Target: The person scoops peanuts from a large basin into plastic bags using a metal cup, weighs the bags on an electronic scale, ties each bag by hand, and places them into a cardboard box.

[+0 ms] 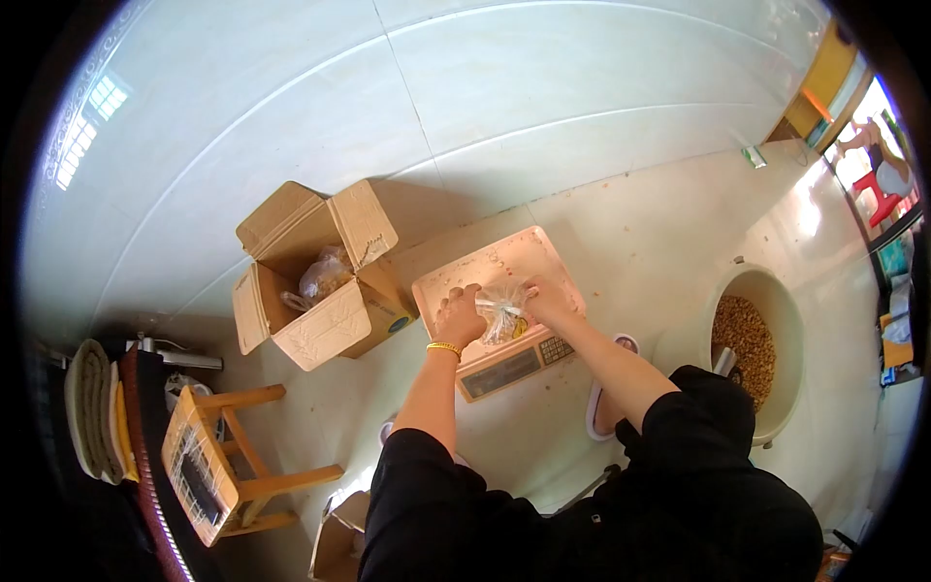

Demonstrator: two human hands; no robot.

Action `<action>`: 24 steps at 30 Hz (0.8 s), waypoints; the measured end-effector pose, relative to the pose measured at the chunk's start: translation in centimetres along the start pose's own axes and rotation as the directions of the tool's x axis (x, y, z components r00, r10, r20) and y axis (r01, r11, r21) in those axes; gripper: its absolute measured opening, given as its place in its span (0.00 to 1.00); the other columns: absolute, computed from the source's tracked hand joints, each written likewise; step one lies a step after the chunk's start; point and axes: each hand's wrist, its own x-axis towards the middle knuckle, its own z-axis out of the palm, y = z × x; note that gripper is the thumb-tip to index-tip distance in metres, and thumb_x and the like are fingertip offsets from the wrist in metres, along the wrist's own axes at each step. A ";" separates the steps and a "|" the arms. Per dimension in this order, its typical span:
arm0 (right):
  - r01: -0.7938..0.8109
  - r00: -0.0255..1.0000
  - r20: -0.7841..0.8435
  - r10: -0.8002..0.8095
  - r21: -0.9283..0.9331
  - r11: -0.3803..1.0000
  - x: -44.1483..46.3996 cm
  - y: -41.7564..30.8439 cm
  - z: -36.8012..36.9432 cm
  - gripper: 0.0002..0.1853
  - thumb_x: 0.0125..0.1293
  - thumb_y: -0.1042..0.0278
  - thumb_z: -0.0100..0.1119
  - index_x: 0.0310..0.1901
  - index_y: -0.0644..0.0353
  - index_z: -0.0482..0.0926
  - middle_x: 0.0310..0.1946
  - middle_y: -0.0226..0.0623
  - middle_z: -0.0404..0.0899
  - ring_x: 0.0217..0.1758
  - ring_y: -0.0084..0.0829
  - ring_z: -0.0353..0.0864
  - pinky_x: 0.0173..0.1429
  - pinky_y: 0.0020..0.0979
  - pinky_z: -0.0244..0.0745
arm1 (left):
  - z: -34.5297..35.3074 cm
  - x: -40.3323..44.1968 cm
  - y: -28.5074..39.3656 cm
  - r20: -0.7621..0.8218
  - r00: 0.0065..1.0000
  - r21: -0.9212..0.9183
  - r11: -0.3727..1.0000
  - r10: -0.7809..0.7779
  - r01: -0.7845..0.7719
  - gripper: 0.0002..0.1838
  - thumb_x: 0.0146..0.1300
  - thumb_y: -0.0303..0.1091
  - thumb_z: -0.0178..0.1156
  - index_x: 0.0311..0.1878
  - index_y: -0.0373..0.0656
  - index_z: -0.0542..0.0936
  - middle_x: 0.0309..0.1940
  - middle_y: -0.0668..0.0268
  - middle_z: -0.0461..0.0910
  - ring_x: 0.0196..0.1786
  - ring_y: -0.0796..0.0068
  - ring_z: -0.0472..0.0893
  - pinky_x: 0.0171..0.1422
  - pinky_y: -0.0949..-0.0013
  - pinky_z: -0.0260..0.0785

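A clear plastic bag (pixel 502 322) with contents I cannot make out rests on the pinkish tray of a digital weighing scale (pixel 529 254). My left hand (pixel 458 317), with a yellow bracelet at the wrist, grips the left side of the bag's gathered top. On the other side, my right hand (pixel 546 300) pinches the bag's top with curled fingers. The scale's display and keypad face me below the bag. Small crumbs are scattered over the tray.
Left of the scale stands an open cardboard box (pixel 320 335) holding filled plastic bags (pixel 326 275). A large bucket (pixel 790 339) of brown nut-like pieces (pixel 745 344) is on the right. A wooden stool (pixel 254 485) with a phone stands lower left. The tiled wall (pixel 504 87) rises behind.
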 end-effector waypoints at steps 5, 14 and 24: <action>0.212 0.953 -0.118 -0.277 -0.389 0.896 1.4 1.8 0.4 0.24 0.48 0.70 0.61 0.50 0.61 0.72 0.38 0.52 0.78 0.48 0.50 0.76 0.53 0.39 0.71 | 0.5 -0.6 3.4 0.072 0.993 0.236 0.966 0.091 -0.105 0.37 0.48 0.41 0.64 0.64 0.56 0.64 0.63 0.60 0.65 0.63 0.53 0.65 0.64 0.55 0.59; 0.256 0.906 -0.207 -0.368 -0.426 0.868 1.3 0.4 1.0 0.22 0.49 0.79 0.53 0.50 0.59 0.72 0.45 0.49 0.75 0.50 0.47 0.74 0.55 0.39 0.70 | 4.7 -0.8 3.4 -0.078 0.932 0.555 0.792 0.353 -0.254 0.18 0.54 0.30 0.57 0.50 0.46 0.73 0.39 0.59 0.76 0.42 0.61 0.80 0.47 0.62 0.71; 0.294 0.862 -0.233 -0.451 -0.495 0.818 0.6 -1.4 2.0 0.18 0.53 0.76 0.54 0.48 0.58 0.73 0.44 0.48 0.74 0.46 0.47 0.76 0.49 0.40 0.73 | -13.6 -2.3 2.9 -0.358 0.926 0.080 0.992 0.117 -0.095 0.09 0.48 0.27 0.56 0.35 0.41 0.77 0.30 0.52 0.79 0.37 0.52 0.80 0.40 0.57 0.71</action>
